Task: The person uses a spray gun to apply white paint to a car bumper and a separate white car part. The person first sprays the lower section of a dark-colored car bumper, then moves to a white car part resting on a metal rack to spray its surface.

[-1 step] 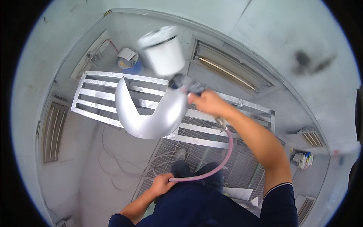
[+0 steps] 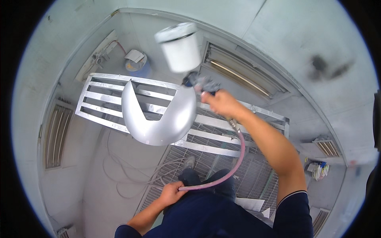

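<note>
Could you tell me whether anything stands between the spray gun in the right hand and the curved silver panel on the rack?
Nothing visible does. The spray gun in the right hand sits right beside the silver panel, with no object between them; the pink hose trails back to the left hand.

Open air surrounds the right hand [image 2: 220,104] above the slatted metal rack [image 2: 107,97], though the curved silver panel [image 2: 158,119] sits just to its left and the spray gun's white cup [image 2: 179,47] stands above it. The pink hose [image 2: 234,158] loops across the space down to the left hand [image 2: 171,194]. Booth walls close in behind the rack, where a blue bucket [image 2: 138,65] fills the corner.
</note>
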Motion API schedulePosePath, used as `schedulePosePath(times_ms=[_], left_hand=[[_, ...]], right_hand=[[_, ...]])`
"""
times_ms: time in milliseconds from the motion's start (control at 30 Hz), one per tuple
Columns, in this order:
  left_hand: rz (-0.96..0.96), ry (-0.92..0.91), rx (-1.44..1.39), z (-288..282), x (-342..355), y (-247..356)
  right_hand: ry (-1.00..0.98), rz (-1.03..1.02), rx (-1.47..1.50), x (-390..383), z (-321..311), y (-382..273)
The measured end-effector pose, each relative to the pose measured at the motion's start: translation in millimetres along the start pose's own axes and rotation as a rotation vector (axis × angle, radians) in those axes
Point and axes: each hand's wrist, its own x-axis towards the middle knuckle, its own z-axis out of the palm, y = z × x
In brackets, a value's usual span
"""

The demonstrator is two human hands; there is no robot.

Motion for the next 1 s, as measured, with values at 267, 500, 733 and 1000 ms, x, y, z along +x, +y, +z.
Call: schedulePosePath(times_ms=[267, 500, 733, 1000], left_hand=[[-0.130, 0.176, -0.105, 93.9, 32.7, 75.8], [-0.183, 0.447, -0.090, 184.2, 35.6, 119.1], [-0.280, 0.519, 0.036, 243.0, -9.1, 124.0], [-0.267, 0.578, 0.050, 277.5, -27.0, 117.8]], right_hand=[[0.599, -0.394, -0.337, 71.9, -86.0, 80.8], [0.095, -0.526, -0.113, 44.6, -60.8, 103.5], [-0.257, -0.597, -0.128, -34.0, 18.9, 91.6], [-0.801, -0.660, -0.081, -82.4, 66.4, 86.7]])
